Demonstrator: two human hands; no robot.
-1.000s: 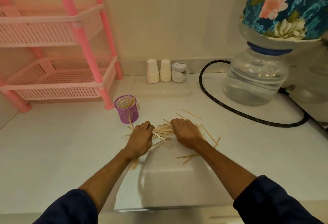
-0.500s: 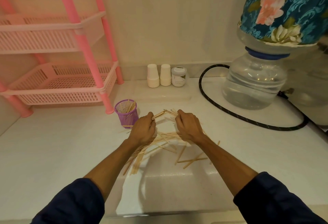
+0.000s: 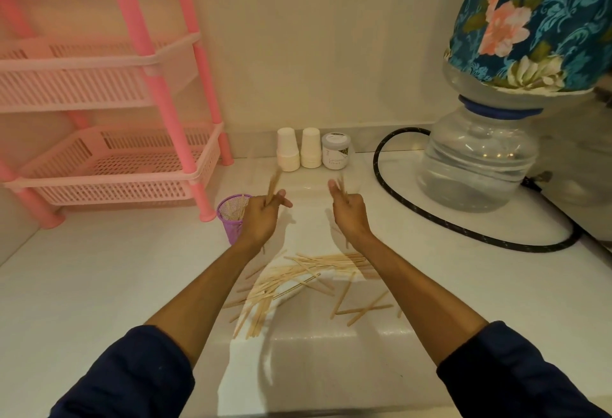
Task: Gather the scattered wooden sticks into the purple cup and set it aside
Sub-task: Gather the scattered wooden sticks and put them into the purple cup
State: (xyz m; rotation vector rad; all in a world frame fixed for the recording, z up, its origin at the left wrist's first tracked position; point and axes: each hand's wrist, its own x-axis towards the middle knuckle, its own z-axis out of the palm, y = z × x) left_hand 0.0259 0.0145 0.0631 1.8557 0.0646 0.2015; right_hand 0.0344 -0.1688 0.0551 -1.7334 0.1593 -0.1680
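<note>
A purple mesh cup stands on the white counter with several wooden sticks upright inside it. My left hand is raised just right of the cup, shut on a small bunch of wooden sticks that point upward. My right hand is raised further right; a stick or two seem to poke up from its fingers, blurred. A pile of scattered wooden sticks lies on the counter below and between my forearms.
A pink plastic rack stands at the back left, its leg close behind the cup. Two stacks of white paper cups and a small jar sit against the wall. A water jug and black hose are on the right.
Both hands have lifted off the pile and moved apart, away from me. The left hand now holds its sticks upright beside the purple cup. The pile is left behind on the counter.
</note>
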